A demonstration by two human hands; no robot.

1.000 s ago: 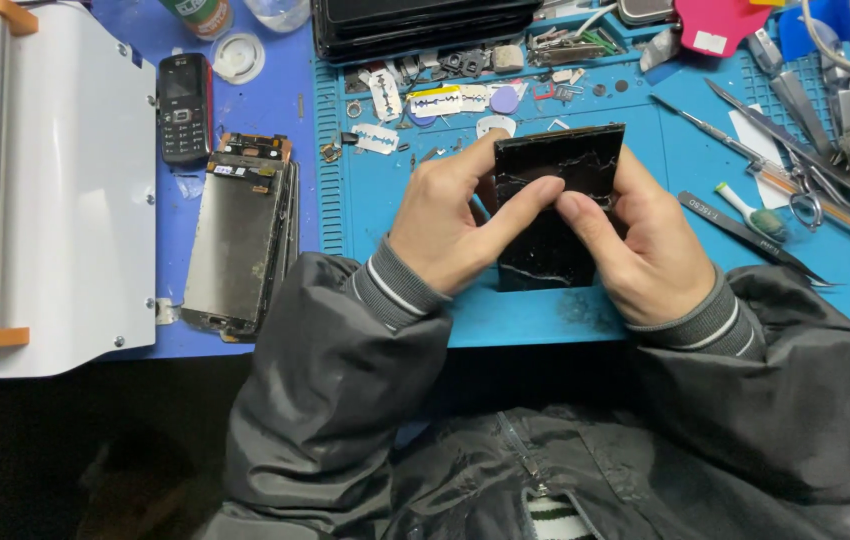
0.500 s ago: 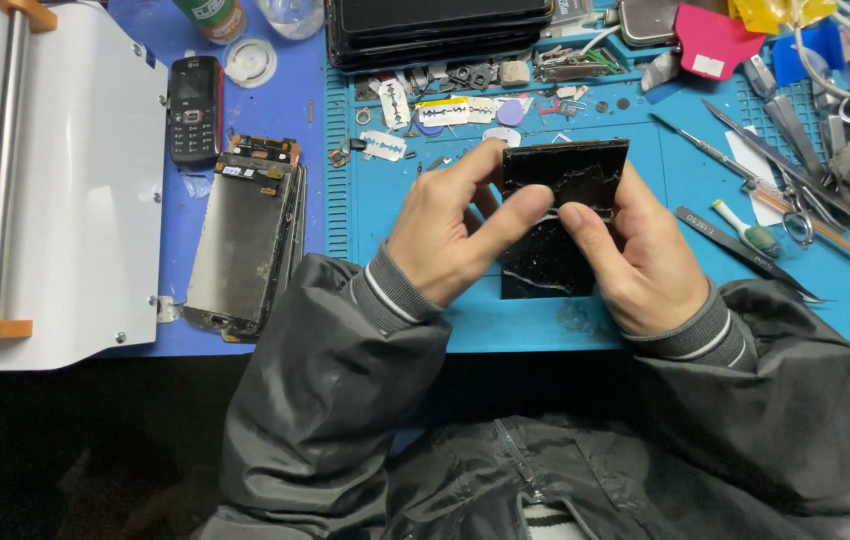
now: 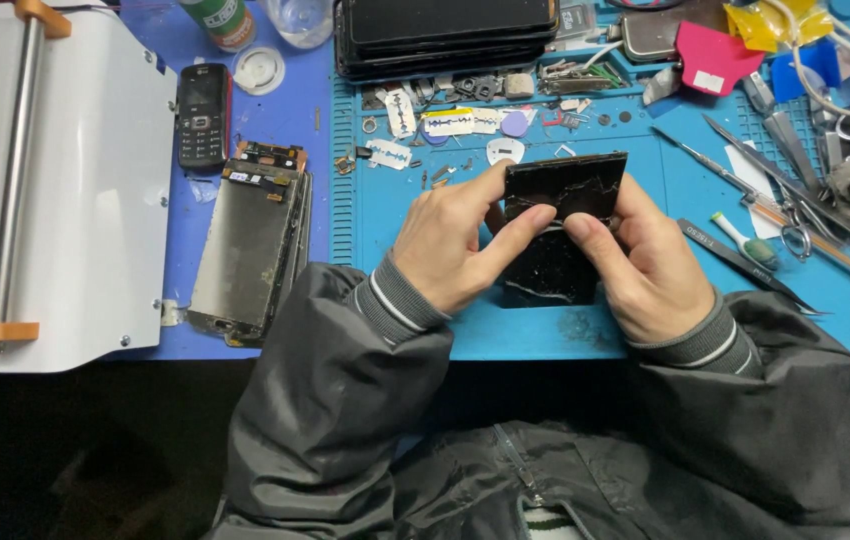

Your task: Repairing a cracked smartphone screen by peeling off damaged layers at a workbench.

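Both hands are clamped on a cracked black phone screen panel (image 3: 560,225), held just above the blue work mat (image 3: 505,335). The left hand (image 3: 455,240) grips the panel's left edge, its thumb pressed across the glass; the right hand (image 3: 645,260) grips the right edge, thumb meeting the left one near the panel's middle. White fracture lines run over the glass. Left of the panel, off the mat, lies a stripped phone frame (image 3: 250,245) beside a small black keypad phone (image 3: 202,115). Beyond the panel sit razor blades (image 3: 385,153) and a stack of dark screens (image 3: 445,35). To the panel's right lie tweezers (image 3: 745,265).
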